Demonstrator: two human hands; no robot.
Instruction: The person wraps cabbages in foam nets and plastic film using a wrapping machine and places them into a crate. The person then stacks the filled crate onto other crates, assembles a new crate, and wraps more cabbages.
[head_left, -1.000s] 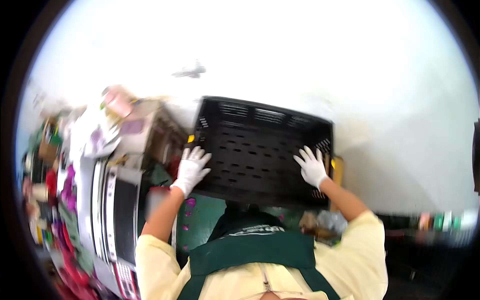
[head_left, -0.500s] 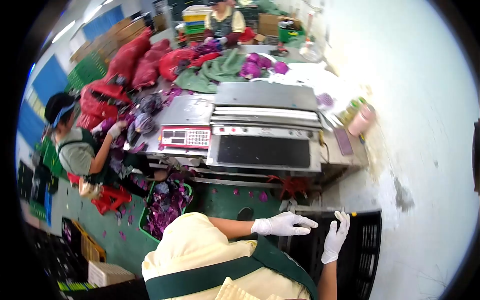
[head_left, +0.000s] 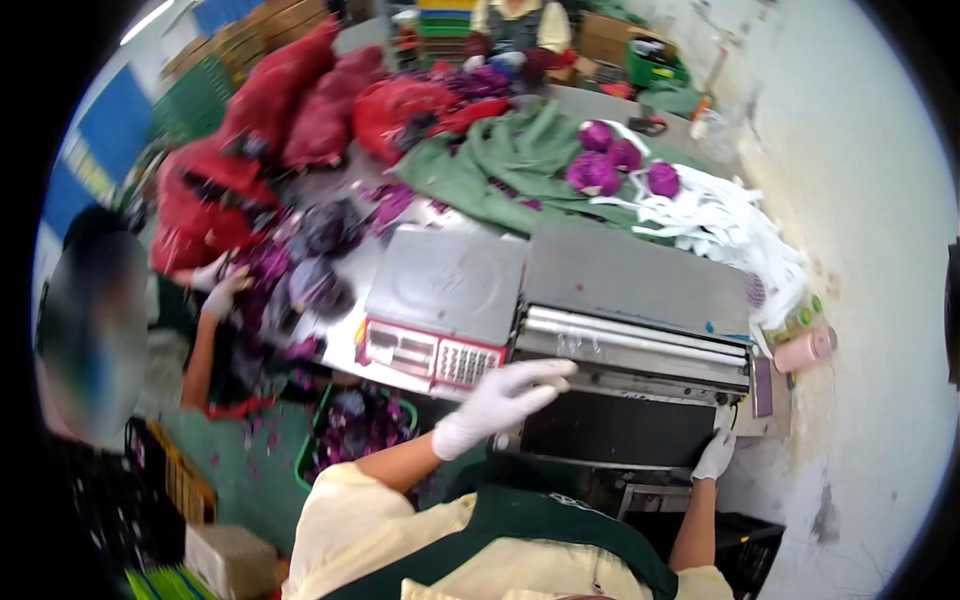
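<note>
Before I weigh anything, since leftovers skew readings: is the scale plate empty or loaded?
Empty: the scale plate shows bare grey surface.

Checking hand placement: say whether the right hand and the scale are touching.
Apart. The head view shows the machine between the right hand and the scale.

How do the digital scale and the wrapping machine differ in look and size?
The digital scale is narrower than the wrapping machine. The digital scale has a red-framed panel with a keypad, while the wrapping machine has a black front plate and pale crosswise bars. The right hand is at the wrapping machine's front right corner, not by the digital scale. Both have flat grey tops.
</note>
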